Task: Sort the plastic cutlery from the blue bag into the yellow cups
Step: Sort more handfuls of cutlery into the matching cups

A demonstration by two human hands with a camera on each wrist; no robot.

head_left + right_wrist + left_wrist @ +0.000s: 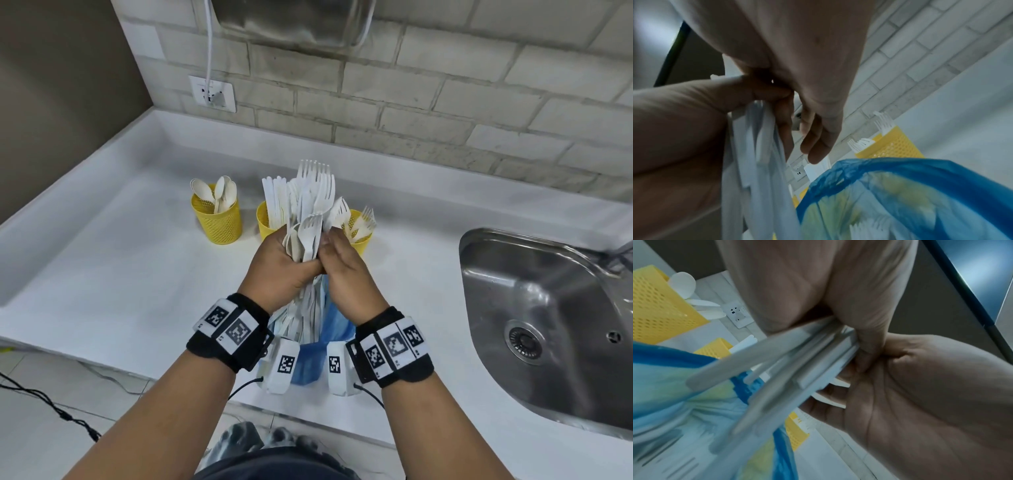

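A thick bundle of white plastic cutlery [310, 205], forks, knives and spoons mixed, stands upright out of the blue bag [337, 329] at the counter's front. My left hand [291, 263] grips the bundle round its middle. My right hand [337, 263] touches the bundle's right side with relaxed fingers [813, 139]; several handle ends lie across them. Behind stand three yellow perforated cups: the left [216, 221] holds spoons, the middle [263, 222] holds knives, and the right [361, 240] holds forks. The bundle partly hides the middle and right cups.
A steel sink [548, 308] is set into the white counter [120, 257] at the right. A wall socket [212, 92] with a plugged white cord sits on the brick backsplash. The counter's front edge runs just below my wrists.
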